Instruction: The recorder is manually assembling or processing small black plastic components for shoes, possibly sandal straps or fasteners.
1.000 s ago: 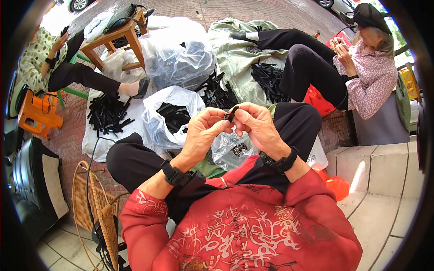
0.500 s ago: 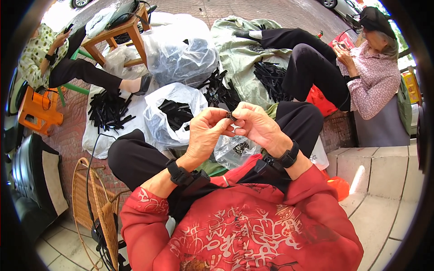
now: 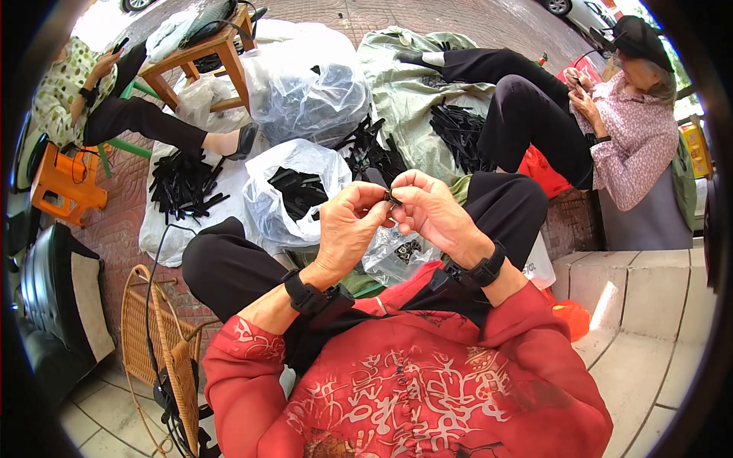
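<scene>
In front of my lap, my left hand (image 3: 345, 229) and my right hand (image 3: 441, 217) meet, thumbs and forefingers pinched together. Between the fingertips is a small dark piece (image 3: 392, 198), both hands gripping it; its exact kind is too small to make out. A flat black strip (image 3: 376, 178) sticks up just beyond the left fingertips, and whether it joins the small piece is unclear. Below the hands lies a clear plastic bag (image 3: 382, 263) with small metallic-looking parts (image 3: 407, 250). A white plastic bag (image 3: 263, 210) beyond my left hand holds black strips (image 3: 299, 193).
Loose black strips (image 3: 183, 187) lie in piles on sheeting, near a large clear bag (image 3: 305, 99). One person (image 3: 57, 99) sits left by a wooden stool (image 3: 229, 65); another (image 3: 630, 145) sits right. A wicker chair (image 3: 183, 366) and tiled step (image 3: 657, 298) flank me.
My fingers have shifted slightly around the small dark piece, still pinched together. The person at the right has moved their hands apart a little and shifted slightly.
</scene>
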Demonstrator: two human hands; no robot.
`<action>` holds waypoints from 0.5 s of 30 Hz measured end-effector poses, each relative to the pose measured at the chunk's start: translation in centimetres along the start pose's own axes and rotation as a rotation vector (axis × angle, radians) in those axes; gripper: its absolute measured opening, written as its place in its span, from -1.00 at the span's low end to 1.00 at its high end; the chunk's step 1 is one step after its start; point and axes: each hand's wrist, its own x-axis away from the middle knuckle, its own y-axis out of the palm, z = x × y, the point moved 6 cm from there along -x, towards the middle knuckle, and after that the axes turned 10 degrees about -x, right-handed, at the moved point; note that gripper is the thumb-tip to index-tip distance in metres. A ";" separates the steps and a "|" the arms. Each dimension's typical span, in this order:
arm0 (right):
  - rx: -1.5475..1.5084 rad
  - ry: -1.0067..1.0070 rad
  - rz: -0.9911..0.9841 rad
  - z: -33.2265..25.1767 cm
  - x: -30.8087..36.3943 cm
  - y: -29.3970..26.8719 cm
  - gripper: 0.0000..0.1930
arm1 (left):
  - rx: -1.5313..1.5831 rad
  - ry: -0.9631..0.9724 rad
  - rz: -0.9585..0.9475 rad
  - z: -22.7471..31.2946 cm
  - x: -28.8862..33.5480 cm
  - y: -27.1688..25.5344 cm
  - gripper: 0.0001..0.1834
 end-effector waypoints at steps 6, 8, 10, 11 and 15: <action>-0.005 0.005 -0.042 -0.2 0.0 0.3 -0.84 | 0.064 -0.045 -0.010 -0.2 -0.2 -0.1 -0.89; 0.004 0.006 -0.049 -0.1 0.0 0.3 -0.83 | 0.081 -0.060 -0.001 -0.3 -0.2 -0.1 -0.90; 0.010 0.005 -0.045 -0.1 0.0 0.3 -0.82 | 0.077 -0.059 -0.002 -0.1 -0.2 -0.2 -0.90; 0.012 0.006 -0.046 -0.1 0.0 0.3 -0.82 | 0.071 -0.057 -0.004 -0.1 -0.2 -0.2 -0.91; 0.014 0.030 -0.041 -0.1 0.2 0.3 -0.82 | -0.062 0.014 -0.020 0.4 -0.1 -0.3 -0.92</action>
